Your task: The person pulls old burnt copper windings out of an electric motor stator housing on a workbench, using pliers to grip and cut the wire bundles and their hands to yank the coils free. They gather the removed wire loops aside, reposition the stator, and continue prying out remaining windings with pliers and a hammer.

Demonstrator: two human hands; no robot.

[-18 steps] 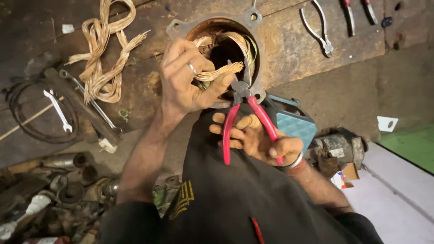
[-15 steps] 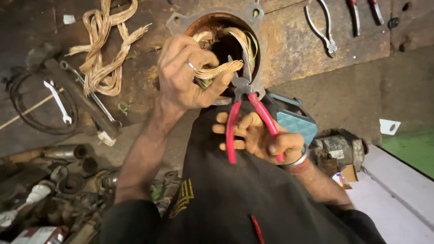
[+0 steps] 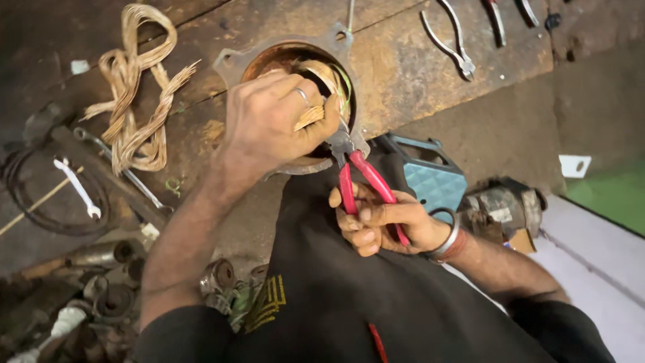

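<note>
I see a big rusty workbench (image 3: 430,74) across the top. A round metal motor shell (image 3: 295,60) sits on its near edge, at about 12 o'clock from the middle of my view. It is full of copper wire.

My left hand (image 3: 279,117) is curled over the shell's mouth. Its fingers are pressed together, pinching a bunch of copper wire (image 3: 310,115).

My right hand (image 3: 379,222) is lower, at about 5 o'clock from the left one. It is wrapped tight around the red pliers (image 3: 359,178). The pliers' nose points up and touches the shell's rim just beside the wire bunch. I cannot tell if the nose is biting the wire.

A twisted heap of pulled copper wire (image 3: 138,101) lies at 9 o'clock from the shell. A small wrench (image 3: 77,188) lies at 8 o'clock. Bare steel pliers (image 3: 447,37) lie at 2 o'clock.
</note>
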